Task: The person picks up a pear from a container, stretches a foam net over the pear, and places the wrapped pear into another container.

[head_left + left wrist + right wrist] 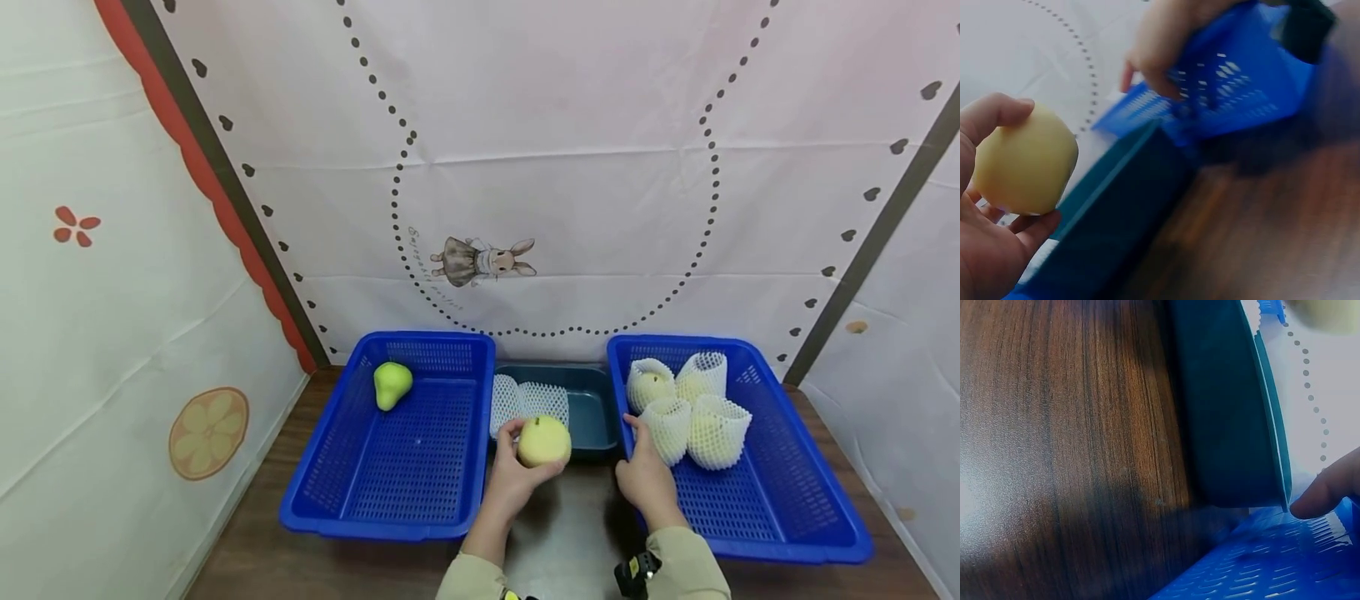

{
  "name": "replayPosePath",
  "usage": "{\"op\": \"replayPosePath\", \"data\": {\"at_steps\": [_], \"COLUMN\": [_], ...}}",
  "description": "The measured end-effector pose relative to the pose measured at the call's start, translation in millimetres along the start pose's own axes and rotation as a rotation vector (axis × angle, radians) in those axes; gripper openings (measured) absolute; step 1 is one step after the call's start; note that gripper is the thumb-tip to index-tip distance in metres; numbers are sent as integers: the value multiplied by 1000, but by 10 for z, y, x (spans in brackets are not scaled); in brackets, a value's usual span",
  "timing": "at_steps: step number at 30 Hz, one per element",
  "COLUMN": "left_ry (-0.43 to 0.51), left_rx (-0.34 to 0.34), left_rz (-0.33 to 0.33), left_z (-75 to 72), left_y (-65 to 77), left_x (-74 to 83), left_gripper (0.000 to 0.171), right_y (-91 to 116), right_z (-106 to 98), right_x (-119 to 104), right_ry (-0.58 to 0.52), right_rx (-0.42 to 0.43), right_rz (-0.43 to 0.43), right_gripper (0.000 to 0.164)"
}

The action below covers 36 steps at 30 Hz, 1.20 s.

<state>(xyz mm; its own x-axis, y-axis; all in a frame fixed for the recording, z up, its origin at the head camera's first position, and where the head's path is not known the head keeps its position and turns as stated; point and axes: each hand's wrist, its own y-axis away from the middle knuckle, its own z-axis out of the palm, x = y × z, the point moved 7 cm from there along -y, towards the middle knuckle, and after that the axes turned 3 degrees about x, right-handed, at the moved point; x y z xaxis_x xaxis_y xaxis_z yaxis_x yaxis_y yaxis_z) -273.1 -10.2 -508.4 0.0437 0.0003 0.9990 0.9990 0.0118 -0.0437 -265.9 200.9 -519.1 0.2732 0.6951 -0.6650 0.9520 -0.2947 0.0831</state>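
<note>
My left hand (517, 475) grips a round pale-yellow apple (543, 441) between thumb and fingers, above the front edge of a dark teal tray (588, 400). The left wrist view shows the same apple (1027, 159) bare of any net. At the left rim of the right blue basket (787, 492) is my right hand (648, 479), index finger extended and thumb apart from it. In the right wrist view its thumb (1325, 494) shows by the tray's corner; the other fingers are hidden there. Several fruits in white foam nets (716, 433) sit in that basket.
A left blue basket (382, 525) holds one green pear (392, 385). White foam nets (528, 398) lie in the left part of the teal tray. Under everything is a dark wood-grain table (240, 533). Printed cloth walls (562, 208) rise behind and at both sides.
</note>
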Motion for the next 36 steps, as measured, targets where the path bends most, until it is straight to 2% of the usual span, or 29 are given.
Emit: {"op": "replayPosePath", "data": {"at_steps": [6, 11, 17, 23, 30, 33, 36], "left_ry": [-44, -68, -102, -167, -248, -304, -411], "left_rx": [3, 16, 8, -18, -106, -123, -135], "left_rz": [7, -25, -62, -72, -25, -22, -16], "left_z": [91, 116, 129, 136, 188, 208, 197], "left_y": [79, 134, 190, 223, 244, 254, 282], "left_x": [-258, -479, -618, -667, -662, -640, -528], "left_gripper": [75, 75, 77, 78, 80, 86, 92], "right_y": [2, 4, 3, 7, 2, 1, 0], "right_z": [-22, -18, -3, -2, 9, 13, 19], "right_x": [-25, -29, -23, -18, 7, 26, 24], "right_ry": [2, -2, -7, 2, -13, -14, -15], "right_rx": [3, 1, -6, -2, -16, -20, -25], "right_rz": [-5, 8, 19, 9, 27, 27, 21], "right_gripper": [69, 68, 68, 68, 69, 69, 69]}}
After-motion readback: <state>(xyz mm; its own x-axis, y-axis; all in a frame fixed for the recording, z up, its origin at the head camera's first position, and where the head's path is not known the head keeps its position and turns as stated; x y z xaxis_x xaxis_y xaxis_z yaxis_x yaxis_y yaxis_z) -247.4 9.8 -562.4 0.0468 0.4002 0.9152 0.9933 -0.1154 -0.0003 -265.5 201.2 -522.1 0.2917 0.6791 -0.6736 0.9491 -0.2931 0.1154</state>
